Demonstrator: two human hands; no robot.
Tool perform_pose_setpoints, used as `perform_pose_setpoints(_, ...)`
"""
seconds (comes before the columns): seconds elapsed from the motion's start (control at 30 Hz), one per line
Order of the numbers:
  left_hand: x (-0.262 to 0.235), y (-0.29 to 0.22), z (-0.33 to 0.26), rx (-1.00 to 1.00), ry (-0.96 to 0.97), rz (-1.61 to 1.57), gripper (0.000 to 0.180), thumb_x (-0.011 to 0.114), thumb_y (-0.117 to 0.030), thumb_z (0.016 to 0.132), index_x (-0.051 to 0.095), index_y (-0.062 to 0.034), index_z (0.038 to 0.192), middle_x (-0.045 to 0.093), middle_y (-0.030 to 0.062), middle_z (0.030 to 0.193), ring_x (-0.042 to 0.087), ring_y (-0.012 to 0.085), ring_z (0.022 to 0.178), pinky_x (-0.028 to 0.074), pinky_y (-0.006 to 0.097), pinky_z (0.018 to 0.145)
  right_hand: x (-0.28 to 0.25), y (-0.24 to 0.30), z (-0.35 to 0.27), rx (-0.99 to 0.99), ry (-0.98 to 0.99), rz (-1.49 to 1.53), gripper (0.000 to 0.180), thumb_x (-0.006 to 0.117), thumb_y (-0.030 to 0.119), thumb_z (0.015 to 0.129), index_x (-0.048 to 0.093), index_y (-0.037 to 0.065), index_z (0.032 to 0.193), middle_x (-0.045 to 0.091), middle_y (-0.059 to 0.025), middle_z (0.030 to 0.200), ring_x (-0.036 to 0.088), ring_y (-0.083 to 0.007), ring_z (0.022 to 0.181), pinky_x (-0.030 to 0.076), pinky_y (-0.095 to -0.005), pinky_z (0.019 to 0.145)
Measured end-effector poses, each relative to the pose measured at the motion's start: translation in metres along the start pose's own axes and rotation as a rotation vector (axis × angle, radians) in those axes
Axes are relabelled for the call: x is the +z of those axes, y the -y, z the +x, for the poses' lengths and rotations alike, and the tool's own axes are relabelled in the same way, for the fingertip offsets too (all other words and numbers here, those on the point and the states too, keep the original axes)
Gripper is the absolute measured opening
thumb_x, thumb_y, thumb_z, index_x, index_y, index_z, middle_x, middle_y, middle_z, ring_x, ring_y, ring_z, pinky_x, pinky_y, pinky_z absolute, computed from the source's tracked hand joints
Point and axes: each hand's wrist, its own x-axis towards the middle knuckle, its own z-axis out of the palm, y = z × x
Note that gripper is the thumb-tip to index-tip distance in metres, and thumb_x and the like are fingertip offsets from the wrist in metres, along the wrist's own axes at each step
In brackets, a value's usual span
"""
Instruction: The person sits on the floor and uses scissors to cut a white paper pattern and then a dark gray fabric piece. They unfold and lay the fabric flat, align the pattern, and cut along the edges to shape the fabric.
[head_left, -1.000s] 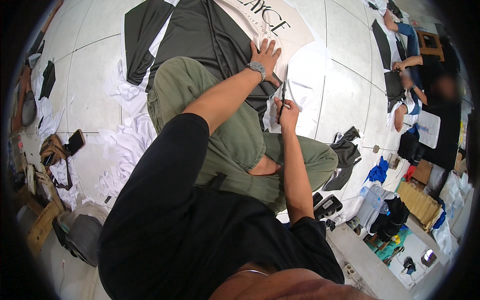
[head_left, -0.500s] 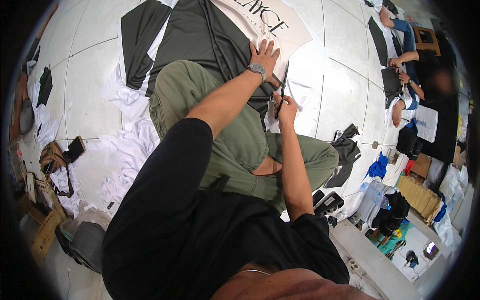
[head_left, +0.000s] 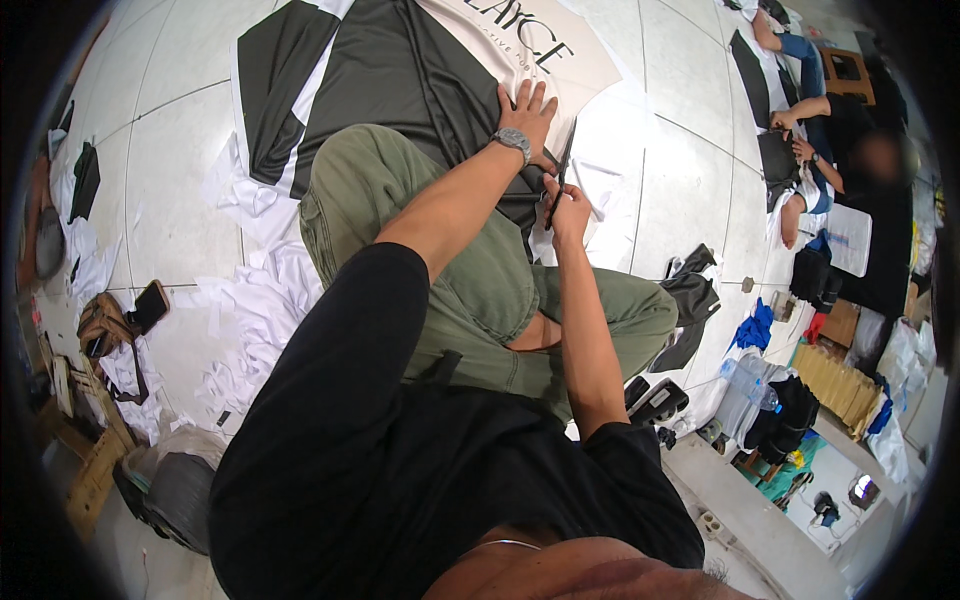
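Note:
My left hand (head_left: 527,122) lies flat with fingers spread on a garment panel, a watch at its wrist. Under it, cream printed cloth (head_left: 572,62) meets glossy dark grey-green cloth (head_left: 385,95). Right beside it, my right hand (head_left: 570,213) grips black-handled scissors (head_left: 567,150), their blades pointing away from me along the panel's right edge. White margin cloth (head_left: 612,125) lies to the right of the blades. I cannot make out how far apart the blades are. My crossed legs in green trousers (head_left: 420,240) rest against the near edge of the cloth.
White scraps (head_left: 265,315) litter the tiles at left, near a brown bag (head_left: 105,325) and a phone (head_left: 152,306). Dark scraps (head_left: 692,295) lie by my right knee. Another person (head_left: 845,125) sits at far right handling dark cloth. A water bottle (head_left: 768,400) stands at lower right.
The right hand and scissors have shifted very slightly. My left hand stays pressed on the cloth. The view has tilted a little, and the other person's hands have moved slightly.

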Motion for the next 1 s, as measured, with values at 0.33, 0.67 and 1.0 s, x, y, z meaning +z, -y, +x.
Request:
perform_pose_setpoints(0.33, 0.000, 0.002, 0.000, 0.005, -0.019, -0.017, 0.134, 0.089, -0.066, 0.050, 0.028, -0.0158, 0.158, 0.014, 0.0186, 0.167, 0.009, 0.0415, 0.154, 0.008, 0.076, 0.114, 0.009, -0.003, 0.000, -0.007, 0.020, 0.080, 0.033, 0.080, 0.025, 0.086, 0.063, -0.002, 0.093, 0.056, -0.0026, 0.056, 0.048, -0.0117, 0.041, 0.033, -0.0283, 0.037)
perform_pose_setpoints(0.67, -0.070, 0.023, 0.038, 0.161, 0.055, 0.213, 0.123, 0.088, -0.065, 0.056, 0.035, -0.0133, 0.155, 0.019, 0.0215, 0.165, 0.013, 0.0439, 0.153, 0.016, 0.075, 0.113, 0.018, 0.012, 0.001, 0.063, -0.008, 0.164, 0.038, 0.081, 0.032, 0.084, 0.059, 0.001, 0.087, 0.055, -0.0030, 0.060, 0.050, -0.0138, 0.044, 0.037, -0.0298, 0.039)
perform_pose_setpoints(1.0, -0.035, 0.067, 0.055, 0.318, -0.066, 0.116, 0.123, 0.081, -0.073, 0.061, 0.030, -0.0155, 0.157, 0.020, 0.0203, 0.165, 0.018, 0.0415, 0.152, 0.021, 0.064, 0.119, 0.035, 0.017, 0.000, 0.097, -0.071, 0.201, 0.036, 0.081, 0.035, 0.086, 0.057, 0.008, 0.080, 0.054, -0.0003, 0.059, 0.050, -0.0116, 0.044, 0.039, -0.0288, 0.040)
